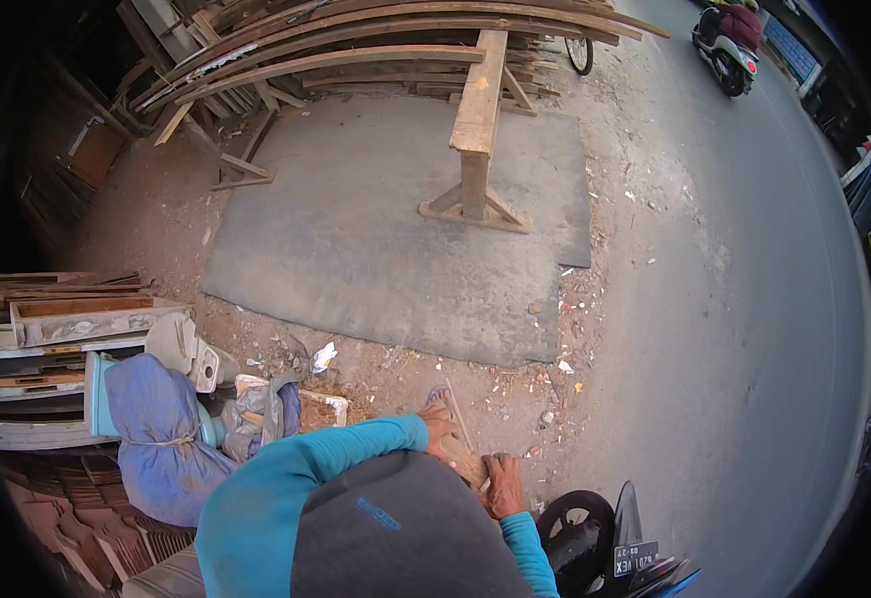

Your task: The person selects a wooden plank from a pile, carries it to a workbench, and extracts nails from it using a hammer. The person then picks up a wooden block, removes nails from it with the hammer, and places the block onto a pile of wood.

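Wood piece: The wood piece (469,465) is in front of your body, low in the view, between your two hands and over the dirt ground (515,414).
Wood's look: Light brown, with darker tones toward its lower edge; it appears short and flattish. Your hands cover part of its outline, so the full shape cannot be told.
Thin strip: A narrow, pale strip (460,417) runs up from beside your left hand; whether it belongs to the wood piece cannot be told.
Left hand: Your left hand (439,436) is partly closed, fingers bent over the upper end of the wood piece, holding it.
Right hand: Your right hand (503,485) is partly closed on the lower right edge, fingers curled; some fingertips are hidden.
Sleeves: Teal on both arms.
Left side: A tied blue bundle (161,439) stands near your left arm.
Right side: A parked motorbike (583,543) stands near your right arm.
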{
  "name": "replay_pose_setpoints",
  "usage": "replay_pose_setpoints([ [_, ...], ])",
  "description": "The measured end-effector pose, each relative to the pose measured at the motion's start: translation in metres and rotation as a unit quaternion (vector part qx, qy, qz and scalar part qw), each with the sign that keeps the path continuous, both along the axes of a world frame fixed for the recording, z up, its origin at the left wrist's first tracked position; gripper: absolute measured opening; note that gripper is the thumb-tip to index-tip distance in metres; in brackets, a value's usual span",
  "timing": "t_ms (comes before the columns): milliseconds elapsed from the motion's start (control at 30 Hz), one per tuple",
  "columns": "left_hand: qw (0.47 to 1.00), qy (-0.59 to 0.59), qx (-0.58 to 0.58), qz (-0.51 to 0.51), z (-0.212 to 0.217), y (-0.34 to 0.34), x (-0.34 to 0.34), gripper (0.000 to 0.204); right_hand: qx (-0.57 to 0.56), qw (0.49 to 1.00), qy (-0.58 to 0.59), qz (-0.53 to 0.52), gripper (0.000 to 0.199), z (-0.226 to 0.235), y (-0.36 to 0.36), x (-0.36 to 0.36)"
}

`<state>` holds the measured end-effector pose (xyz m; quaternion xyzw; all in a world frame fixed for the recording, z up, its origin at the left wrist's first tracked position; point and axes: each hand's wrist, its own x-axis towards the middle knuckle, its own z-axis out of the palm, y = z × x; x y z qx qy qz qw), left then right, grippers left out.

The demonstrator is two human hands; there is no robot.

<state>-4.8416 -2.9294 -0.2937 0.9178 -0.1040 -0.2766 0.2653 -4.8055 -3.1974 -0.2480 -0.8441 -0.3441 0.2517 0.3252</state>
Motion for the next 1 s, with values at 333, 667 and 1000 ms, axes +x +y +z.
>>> replay_pose_setpoints([
  [333, 0.958, 0.093, -0.031, 0.269, 0.025, 0.206, 0.075, 0.085, 0.032, 0.998, 0.043, 0.015, 0.052, 0.025, 0.202, 0.183],
  [667, 0.573, 0.326, 0.097, 0.746, -0.079, 0.332, -0.062, 0.097, -0.066, 0.995, 0.075, -0.031, 0.026, 0.017, 0.269, 0.355],
  [1000, 0.502, 0.356, -0.02, 0.788, -0.013, 0.285, 0.048, 0.097, 0.027, 0.999, -0.01, 0.041, 0.023, 0.07, 0.451, 0.547],
])
